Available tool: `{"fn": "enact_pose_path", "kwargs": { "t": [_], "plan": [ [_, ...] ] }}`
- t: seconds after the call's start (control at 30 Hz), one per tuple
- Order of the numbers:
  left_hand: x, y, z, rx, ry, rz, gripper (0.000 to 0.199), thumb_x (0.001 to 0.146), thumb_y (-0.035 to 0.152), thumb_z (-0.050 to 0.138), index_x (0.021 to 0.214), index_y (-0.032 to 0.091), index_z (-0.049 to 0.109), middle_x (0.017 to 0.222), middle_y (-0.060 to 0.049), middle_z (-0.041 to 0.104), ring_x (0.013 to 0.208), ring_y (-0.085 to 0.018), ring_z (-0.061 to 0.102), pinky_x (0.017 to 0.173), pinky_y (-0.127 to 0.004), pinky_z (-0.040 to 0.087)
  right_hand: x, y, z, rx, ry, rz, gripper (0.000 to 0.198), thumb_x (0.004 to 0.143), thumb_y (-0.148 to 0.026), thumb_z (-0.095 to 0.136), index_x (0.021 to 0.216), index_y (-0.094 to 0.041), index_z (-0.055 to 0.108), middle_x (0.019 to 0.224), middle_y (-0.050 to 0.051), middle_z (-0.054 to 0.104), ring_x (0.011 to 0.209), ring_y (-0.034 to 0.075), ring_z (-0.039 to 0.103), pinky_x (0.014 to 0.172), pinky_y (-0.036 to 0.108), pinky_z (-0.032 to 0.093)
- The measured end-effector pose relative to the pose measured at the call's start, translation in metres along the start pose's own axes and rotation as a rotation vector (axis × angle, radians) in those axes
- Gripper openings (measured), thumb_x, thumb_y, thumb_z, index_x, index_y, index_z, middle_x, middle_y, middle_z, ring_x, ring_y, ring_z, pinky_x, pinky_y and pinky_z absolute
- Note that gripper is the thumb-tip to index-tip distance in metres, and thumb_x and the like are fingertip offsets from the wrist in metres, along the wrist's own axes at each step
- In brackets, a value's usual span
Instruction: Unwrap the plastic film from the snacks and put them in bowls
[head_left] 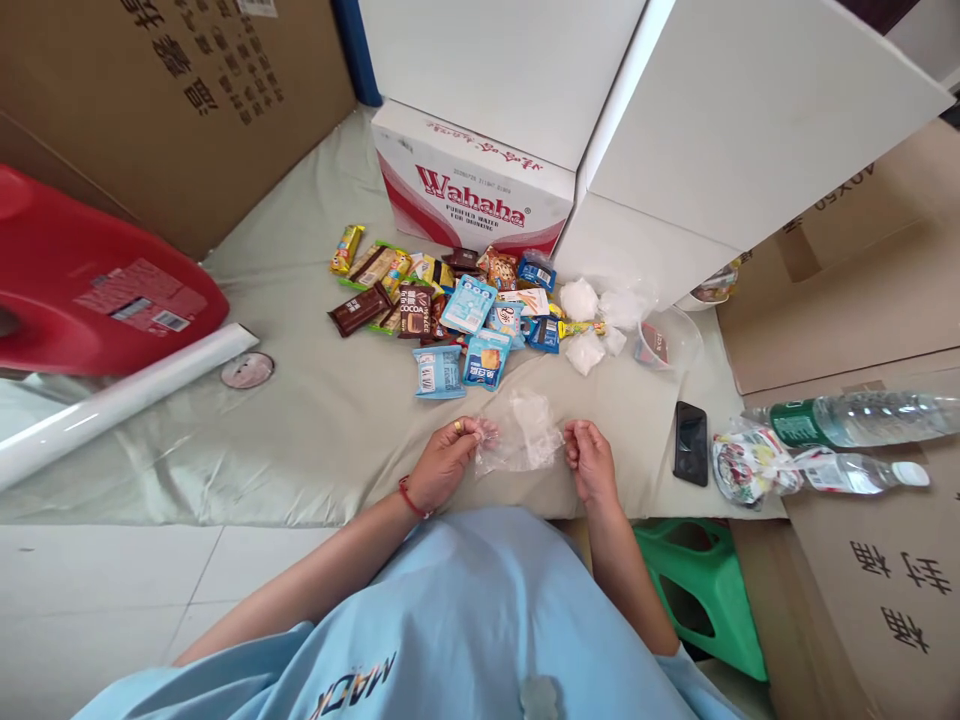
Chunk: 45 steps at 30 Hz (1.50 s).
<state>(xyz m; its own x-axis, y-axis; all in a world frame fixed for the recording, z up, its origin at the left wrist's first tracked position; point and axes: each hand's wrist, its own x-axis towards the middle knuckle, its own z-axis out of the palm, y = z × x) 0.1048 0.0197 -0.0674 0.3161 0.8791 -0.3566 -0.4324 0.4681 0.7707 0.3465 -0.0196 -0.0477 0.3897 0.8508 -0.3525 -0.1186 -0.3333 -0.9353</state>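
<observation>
A clear plastic bag (pixel 517 435) is stretched between my two hands, just above the front edge of the cloth-covered surface. My left hand (pixel 444 462) pinches its left edge between thumb and fingers. Its right edge is pinched by my right hand (pixel 591 462), whose fingers are curled closed. Beyond the bag lies a pile of wrapped snacks, among them a blue packet (pixel 439 371), a brown cocoa packet (pixel 415 311) and a dark brown bar (pixel 360 309). Several crumpled clear bags (pixel 584 352) lie to the right of the pile, beside a clear plastic bowl (pixel 679 340) with a packet in it.
A Wahaha carton (pixel 472 185) stands behind the snacks. On the right are a black phone (pixel 690 443), a large bottle (pixel 862 418) and a smaller one (pixel 855 472). A red jug (pixel 97 280) and a white roll (pixel 135 400) are at left. A green stool (pixel 705 590) stands below.
</observation>
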Motion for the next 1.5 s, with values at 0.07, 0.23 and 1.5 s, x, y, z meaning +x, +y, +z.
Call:
{"fn": "enact_pose_path", "kwargs": {
  "t": [0.07, 0.23, 1.5],
  "plan": [
    [-0.002, -0.001, 0.002, -0.004, -0.011, 0.002, 0.028, 0.071, 0.039, 0.084, 0.075, 0.019, 0.064, 0.1, -0.005, 0.075, 0.093, -0.02, 0.071, 0.09, -0.035, 0.052, -0.004, 0.001, 0.001, -0.107, -0.008, -0.069, 0.05, 0.088, -0.07, 0.056, 0.099, -0.022, 0.064, 0.085, 0.002, 0.065, 0.058, 0.012, 0.048, 0.046, 0.023, 0.035],
    [-0.001, 0.001, 0.007, 0.008, -0.008, 0.0, 0.026, 0.071, 0.038, 0.083, 0.075, 0.02, 0.064, 0.102, -0.005, 0.077, 0.098, -0.023, 0.073, 0.095, -0.04, 0.052, -0.005, 0.008, 0.016, -0.405, -0.167, -0.168, 0.044, 0.076, -0.045, 0.076, 0.112, -0.02, 0.068, 0.082, 0.0, 0.069, 0.065, 0.014, 0.056, 0.064, 0.029, 0.049],
    [-0.012, 0.019, -0.023, 0.471, 0.015, 0.309, 0.021, 0.082, 0.04, 0.073, 0.078, 0.019, 0.072, 0.116, -0.012, 0.075, 0.107, -0.027, 0.072, 0.099, -0.043, 0.053, 0.009, -0.032, 0.039, -0.582, -0.309, -0.573, 0.045, 0.096, -0.035, 0.062, 0.14, -0.024, 0.061, 0.093, 0.001, 0.068, 0.063, 0.012, 0.055, 0.064, 0.025, 0.048]
  ]
}}
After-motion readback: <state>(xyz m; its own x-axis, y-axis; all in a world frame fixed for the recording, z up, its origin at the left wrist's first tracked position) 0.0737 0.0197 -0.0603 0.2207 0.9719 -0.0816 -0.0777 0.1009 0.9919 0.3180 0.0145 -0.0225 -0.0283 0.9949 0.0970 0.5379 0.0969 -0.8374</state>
